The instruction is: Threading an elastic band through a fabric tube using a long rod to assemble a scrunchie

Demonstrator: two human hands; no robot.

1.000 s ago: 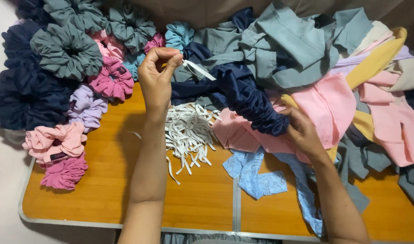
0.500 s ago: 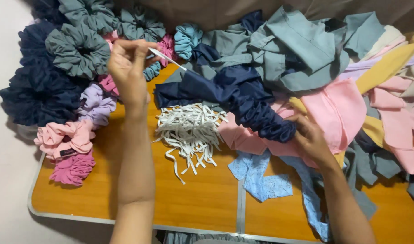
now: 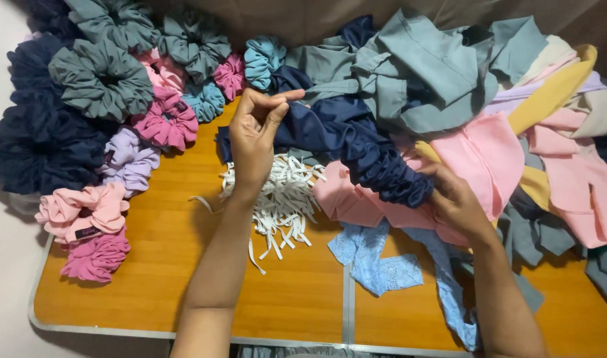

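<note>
Two bare hands work one gathered navy fabric tube (image 3: 363, 149) that runs across the middle of the wooden folding table (image 3: 171, 265). Left hand (image 3: 254, 136) is raised, fingers curled and thumb pressed to fingertips, pinching the navy tube's left end near the teal scrunchie (image 3: 260, 59); cannot tell if anything thin is caught in that pinch. Right hand (image 3: 457, 202) is closed around the bunched right end of the tube, over the pink cloth (image 3: 482, 156). Tube hangs between both hands, partly resting on the pile of white elastic strips (image 3: 280, 199), just above the light blue lace scrap (image 3: 376, 262). Risk, as a judgement: the left pinch looks small and the fabric slippery, so the end could slide out and the gathers could spread back along the tube. Right-hand grip sits close to the pink cloth, so pink fabric could get grabbed along with the navy. Loose elastic strips lie right under the tube and could snag or get dragged off toward the table edge. Finished scrunchies crowd the left side, grey scrunchie (image 3: 101, 79), magenta scrunchie (image 3: 167, 119), lilac scrunchie (image 3: 128, 159), so a wide left elbow swing could knock some off. Grey-blue cloth heap (image 3: 423, 73) behind could slump onto the work.
</note>
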